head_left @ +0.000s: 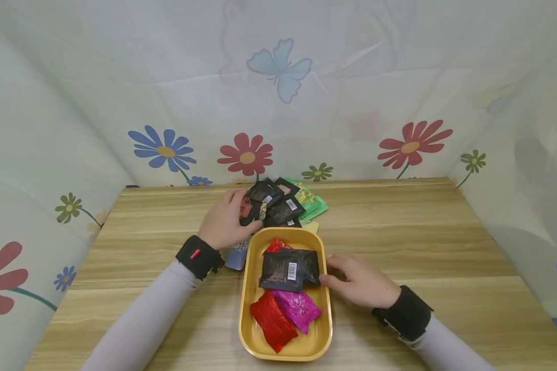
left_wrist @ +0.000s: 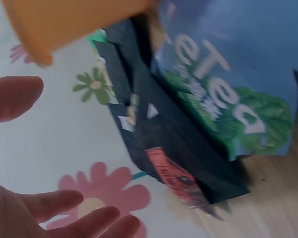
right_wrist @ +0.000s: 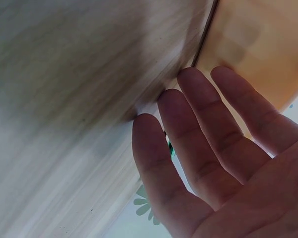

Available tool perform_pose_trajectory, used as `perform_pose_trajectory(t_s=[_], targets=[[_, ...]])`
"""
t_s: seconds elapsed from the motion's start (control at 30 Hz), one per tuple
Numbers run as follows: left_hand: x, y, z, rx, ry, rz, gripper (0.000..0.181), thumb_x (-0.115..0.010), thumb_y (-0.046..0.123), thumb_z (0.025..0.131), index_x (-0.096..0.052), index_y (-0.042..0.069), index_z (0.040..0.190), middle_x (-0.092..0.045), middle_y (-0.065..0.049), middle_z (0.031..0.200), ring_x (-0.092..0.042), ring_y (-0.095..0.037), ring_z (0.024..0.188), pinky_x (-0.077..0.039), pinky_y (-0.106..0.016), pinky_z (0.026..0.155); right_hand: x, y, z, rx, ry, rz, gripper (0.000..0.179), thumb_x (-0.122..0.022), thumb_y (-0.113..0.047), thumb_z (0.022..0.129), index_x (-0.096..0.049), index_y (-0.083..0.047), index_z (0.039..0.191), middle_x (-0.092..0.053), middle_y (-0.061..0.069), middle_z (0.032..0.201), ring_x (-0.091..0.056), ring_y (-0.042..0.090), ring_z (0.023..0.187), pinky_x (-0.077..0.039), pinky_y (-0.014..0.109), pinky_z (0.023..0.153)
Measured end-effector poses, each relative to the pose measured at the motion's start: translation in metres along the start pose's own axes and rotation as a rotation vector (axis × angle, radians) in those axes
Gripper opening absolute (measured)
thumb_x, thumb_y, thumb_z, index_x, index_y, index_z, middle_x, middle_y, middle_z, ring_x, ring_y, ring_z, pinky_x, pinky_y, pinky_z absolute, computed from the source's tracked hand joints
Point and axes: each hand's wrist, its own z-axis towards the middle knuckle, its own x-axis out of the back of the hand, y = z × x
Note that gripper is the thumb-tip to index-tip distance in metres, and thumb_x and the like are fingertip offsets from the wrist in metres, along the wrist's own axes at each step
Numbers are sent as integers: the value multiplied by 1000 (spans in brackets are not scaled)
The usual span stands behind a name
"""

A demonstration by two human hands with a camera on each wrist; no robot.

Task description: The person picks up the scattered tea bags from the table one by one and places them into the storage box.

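Note:
A yellow rectangular tray (head_left: pixel 243 309) holds two overlapping black sachets (head_left: pixel 278 270), a shiny red packet (head_left: pixel 274 322), a magenta packet (head_left: pixel 299 307) and part of another red one. Beyond its far end lies a heap of black sachets (head_left: pixel 283 210). My left hand (head_left: pixel 225 221) is at the heap's left side, thumb near the tray corner; in the left wrist view its thumb and fingers are spread with nothing between them. On the tray's right, my right hand (head_left: pixel 359 281) has its fingers at the outer wall, extended and slightly bent in the right wrist view.
Green packets (head_left: pixel 313 203) lie behind the black heap. A blue packet lettered "Tea" (left_wrist: pixel 223 79) lies left of the tray, partly under my left wrist. The wooden table (head_left: pixel 422 226) meets a flower-printed cloth (head_left: pixel 343 139) at the back and sides.

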Motion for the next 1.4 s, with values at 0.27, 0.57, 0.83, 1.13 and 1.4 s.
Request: perform_pose_trajectory(t_s=[0.27, 0.57, 0.83, 1.13, 1.4], targets=[[-17, -13, 18, 172, -61, 56, 94, -64, 59, 81, -37, 6, 153, -49, -19, 141, -51, -34, 123, -45, -50, 102, -1, -2, 0, -5, 3, -19, 44, -54, -51, 95, -69, -18, 121, -67, -9, 110, -62, 12, 104, -50, 40, 91], [-31, -20, 26, 266, -108, 61, 90, -65, 58, 80, -40, 9, 152, -47, -20, 140, -48, -35, 124, -43, -51, 103, -1, -2, 0, -16, 0, -9, 47, -54, -51, 95, -68, -17, 124, -68, -7, 116, -62, 14, 108, -50, 42, 93], [-33, -33, 28, 258, -102, 42, 87, -61, 63, 81, -47, 9, 148, -51, -20, 136, -48, -35, 123, -44, -51, 101, -1, -2, 0, -18, 3, -13, 44, -54, -49, 95, -69, -17, 122, -67, -8, 112, -62, 13, 106, -50, 41, 92], [-33, -37, 28, 247, -66, 57, 82, -68, 57, 77, -53, 9, 141, -56, -17, 130, -52, -32, 114, -47, -49, 97, 1, -4, 1, -22, -8, -11, 42, -55, -48, 95, -69, -18, 120, -64, -13, 103, -59, 7, 97, -51, 38, 88], [-33, -34, 25, 190, -16, 112, 85, -69, 61, 74, -55, 7, 138, -60, -14, 121, -57, -29, 103, -51, -46, 89, 1, -4, 1, -35, -12, -4, 43, -55, -48, 95, -69, -17, 121, -65, -11, 106, -59, 8, 99, -50, 40, 91]])
